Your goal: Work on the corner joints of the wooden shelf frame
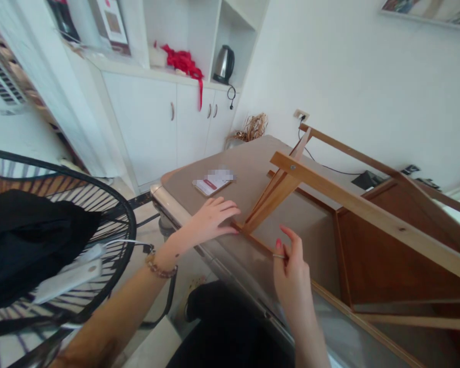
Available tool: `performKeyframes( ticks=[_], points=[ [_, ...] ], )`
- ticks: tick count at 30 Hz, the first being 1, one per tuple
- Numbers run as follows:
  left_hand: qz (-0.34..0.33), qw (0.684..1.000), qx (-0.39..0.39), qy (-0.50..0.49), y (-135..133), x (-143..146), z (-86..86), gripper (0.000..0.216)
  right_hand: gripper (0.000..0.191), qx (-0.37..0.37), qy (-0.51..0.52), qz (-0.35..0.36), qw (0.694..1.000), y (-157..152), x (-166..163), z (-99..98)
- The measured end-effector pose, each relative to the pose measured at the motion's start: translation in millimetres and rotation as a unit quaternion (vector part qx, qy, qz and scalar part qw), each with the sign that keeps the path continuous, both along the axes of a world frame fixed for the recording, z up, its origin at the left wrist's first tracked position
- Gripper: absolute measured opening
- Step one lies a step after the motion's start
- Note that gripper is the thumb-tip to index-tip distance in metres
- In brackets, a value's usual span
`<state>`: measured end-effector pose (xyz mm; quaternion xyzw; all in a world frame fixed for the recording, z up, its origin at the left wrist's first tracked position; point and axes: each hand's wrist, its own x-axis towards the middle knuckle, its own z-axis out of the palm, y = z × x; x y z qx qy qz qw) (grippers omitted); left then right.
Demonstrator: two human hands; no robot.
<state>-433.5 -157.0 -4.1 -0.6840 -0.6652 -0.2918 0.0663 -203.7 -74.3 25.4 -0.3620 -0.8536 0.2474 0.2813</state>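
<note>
On the table lies a light-wood frame (pixel 360 212) with bars joined by a screw and a brown panel (pixel 385 245) set in it; its exact kind I cannot tell. My left hand (pixel 216 219) rests at the frame's left corner, fingers stretched out, with the fingertips at or touching the low wooden bar (pixel 258 244). Just right of that, my right hand (pixel 294 263) hovers over the same bar, thumb and forefinger apart and nothing visible between them. A slanted pair of slats (pixel 274 197) rises from the corner between my hands.
A phone (pixel 213 182) lies on the grey-brown tabletop (pixel 249 158) beyond my left hand. To the left stands a black corded chair (pixel 117 197) with dark cloth (pixel 34 240) and a white power strip (pixel 69 280). White cabinets (pixel 138 122) hold a kettle (pixel 224 64) and red ribbon (pixel 184 61).
</note>
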Motion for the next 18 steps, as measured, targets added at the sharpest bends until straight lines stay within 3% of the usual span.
performKeyframes(
  ticks=[3, 6, 8, 10, 13, 18],
  points=[
    [0.069, 0.992, 0.068, -0.080, -24.0, 28.2, -0.2, 0.052, 0.049, -0.082, 0.072, -0.012, 0.994, -34.8, 8.9, -7.5],
    [0.041, 0.976, 0.128, -0.173, -50.9, 81.5, -5.2, 0.042, 0.059, -0.198, 0.156, 0.038, 0.967, -66.5, 11.9, -12.3],
    [0.027, 0.974, 0.065, -0.217, -64.8, 118.7, -10.4, 0.031, 0.065, -0.276, 0.196, 0.075, 0.938, -82.0, 15.1, -12.6],
    [0.070, 0.963, 0.049, -0.257, -74.0, 146.4, -13.7, 0.033, 0.067, -0.346, 0.199, 0.102, 0.911, -91.7, 21.2, -11.0],
    [0.115, 0.963, 0.046, -0.240, -83.1, 163.5, -8.9, 0.036, 0.071, -0.400, 0.186, 0.152, 0.884, -96.6, 33.7, -6.8],
    [0.061, 0.976, 0.034, -0.206, -96.3, 167.9, 15.9, 0.058, 0.068, -0.407, 0.179, 0.220, 0.868, -94.4, 50.2, -0.3]
  ],
)
